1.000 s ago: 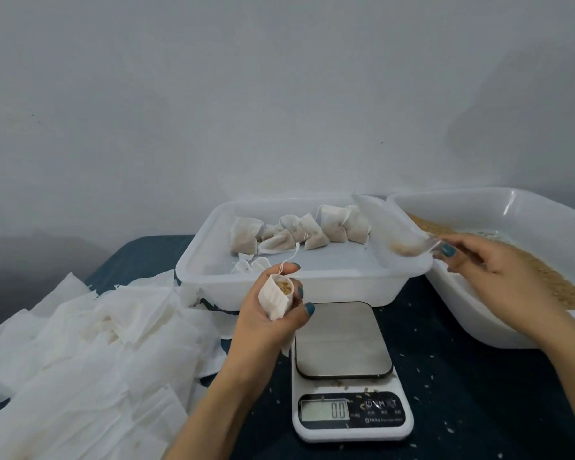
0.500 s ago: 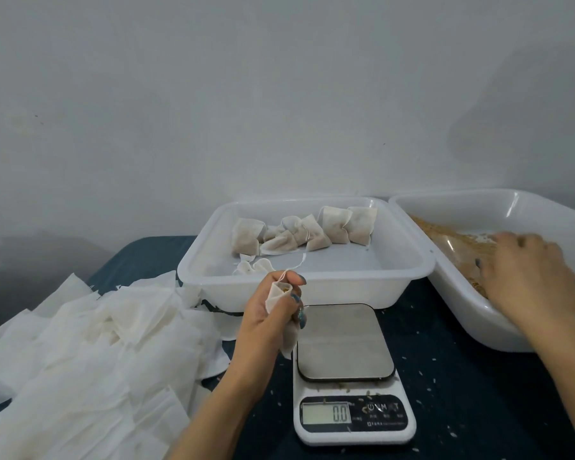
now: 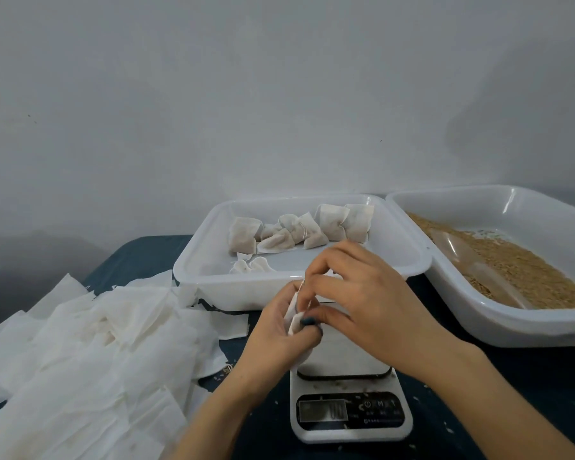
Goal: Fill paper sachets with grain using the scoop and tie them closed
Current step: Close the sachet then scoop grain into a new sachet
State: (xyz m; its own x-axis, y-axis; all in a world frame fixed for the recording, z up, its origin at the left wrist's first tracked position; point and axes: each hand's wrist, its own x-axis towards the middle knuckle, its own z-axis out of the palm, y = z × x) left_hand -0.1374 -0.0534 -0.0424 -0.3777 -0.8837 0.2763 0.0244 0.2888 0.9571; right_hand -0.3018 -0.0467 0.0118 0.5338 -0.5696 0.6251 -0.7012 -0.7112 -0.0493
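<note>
My left hand (image 3: 273, 330) grips a small white paper sachet (image 3: 293, 316) above the kitchen scale (image 3: 349, 413). My right hand (image 3: 356, 293) has come over it, and its fingertips pinch the sachet's top, where a thin string shows. The sachet's inside is hidden by my fingers. The clear plastic scoop (image 3: 472, 260) lies on the brown grain (image 3: 525, 273) inside the white tray on the right (image 3: 478, 313). Several filled, tied sachets (image 3: 299, 230) lie at the back of the middle white tray (image 3: 206, 260).
A loose heap of flat empty paper sachets (image 3: 90, 353) covers the left of the dark blue table (image 3: 528, 393). Grain specks are scattered around the scale. A plain grey wall stands behind the trays.
My right hand left the scoop lying in the grain tray and moved left to the sachet. My left hand kept hold of the sachet and its top was drawn closed.
</note>
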